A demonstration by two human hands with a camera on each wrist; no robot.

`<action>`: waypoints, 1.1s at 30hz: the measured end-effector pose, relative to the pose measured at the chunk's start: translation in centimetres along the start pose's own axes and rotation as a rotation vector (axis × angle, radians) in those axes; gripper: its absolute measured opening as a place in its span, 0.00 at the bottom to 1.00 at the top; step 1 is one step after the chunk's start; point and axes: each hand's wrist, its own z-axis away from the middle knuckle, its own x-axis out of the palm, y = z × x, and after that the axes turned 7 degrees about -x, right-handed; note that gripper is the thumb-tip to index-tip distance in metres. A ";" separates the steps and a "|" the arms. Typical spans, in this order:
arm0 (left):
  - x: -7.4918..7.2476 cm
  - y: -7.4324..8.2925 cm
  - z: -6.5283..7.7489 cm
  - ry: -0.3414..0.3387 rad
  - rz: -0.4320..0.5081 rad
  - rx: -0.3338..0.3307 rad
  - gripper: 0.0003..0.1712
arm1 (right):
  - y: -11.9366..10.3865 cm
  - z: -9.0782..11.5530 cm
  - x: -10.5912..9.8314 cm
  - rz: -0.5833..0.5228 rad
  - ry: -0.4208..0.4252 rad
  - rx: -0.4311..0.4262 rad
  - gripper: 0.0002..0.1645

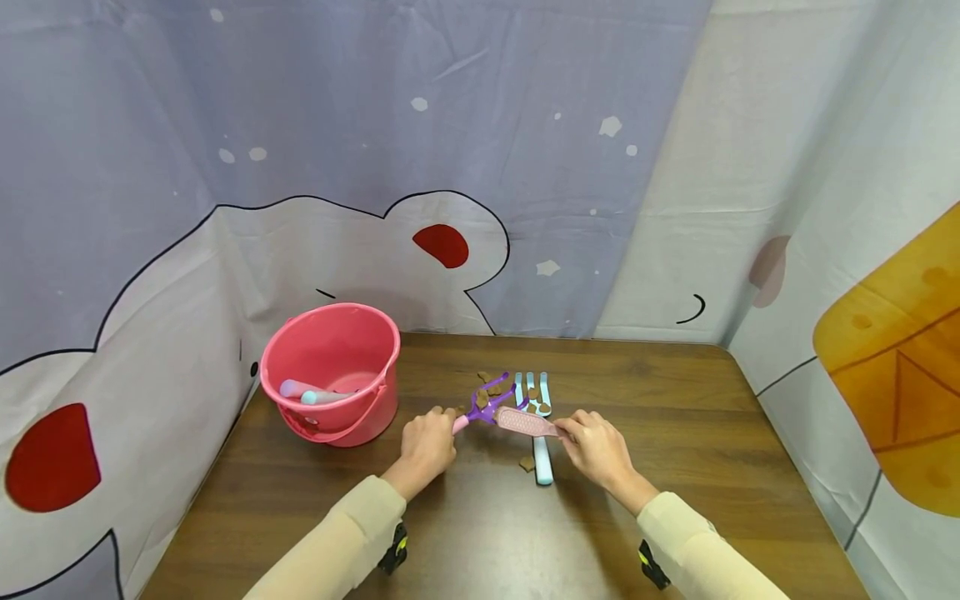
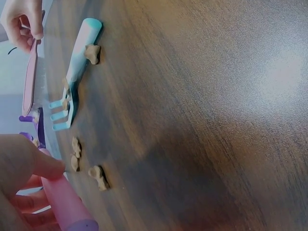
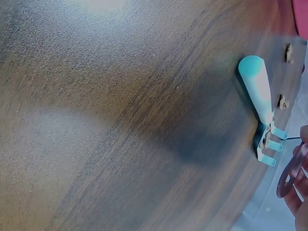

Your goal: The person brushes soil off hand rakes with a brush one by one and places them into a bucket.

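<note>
My left hand point(image 1: 429, 442) grips the pink handle of a small purple hand rake point(image 1: 487, 411), its prongs pointing away to the right. Brown clay-like lumps point(image 1: 482, 399) cling to the prongs. A pink brush point(image 1: 525, 422) with a flat, dotted head is pinched in my right hand point(image 1: 596, 446); its head lies against or just over the rake's prongs. Below them a light blue hand rake point(image 1: 543, 463) lies on the table, with brown bits about its tines. One star-shaped brown piece point(image 2: 92, 54) lies beside its handle.
A pink bucket point(image 1: 375, 421) stands at the left, with lilac and light blue tool handles point(image 1: 296, 388) inside. Small brown pieces point(image 2: 99, 178) are scattered on the wooden table point(image 1: 652, 383). Printed cloth point(image 1: 540, 208) hangs along the table's back and sides.
</note>
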 end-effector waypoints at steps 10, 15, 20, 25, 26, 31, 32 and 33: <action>0.2 -1.0 -0.1 -0.002 0.005 -0.040 0.14 | 0.8 0.3 -0.5 0.038 0.003 0.062 0.13; 0.1 -1.3 -0.2 0.005 0.021 -0.041 0.14 | 0.8 -0.2 -0.7 0.045 0.000 0.048 0.13; 0.1 -1.1 -0.1 0.010 0.028 -0.029 0.15 | 0.6 -0.6 -0.7 0.041 0.011 0.049 0.13; 0.2 -1.1 0.1 0.021 0.036 -0.025 0.13 | 0.2 -0.9 -0.5 0.018 0.050 0.044 0.13; 0.2 -1.1 0.2 0.026 0.040 -0.020 0.12 | 0.1 -1.0 -0.5 0.015 0.056 0.042 0.14; 0.4 -0.4 0.5 0.039 0.043 0.008 0.13 | -1.2 -1.8 -0.3 -0.004 0.062 0.019 0.14; 0.4 -0.3 0.6 0.034 0.044 0.010 0.13 | -1.4 -2.0 -0.3 -0.007 0.058 0.014 0.14; 0.4 -0.1 0.6 0.028 0.039 0.012 0.14 | -1.7 -2.1 -0.3 -0.011 0.055 0.009 0.14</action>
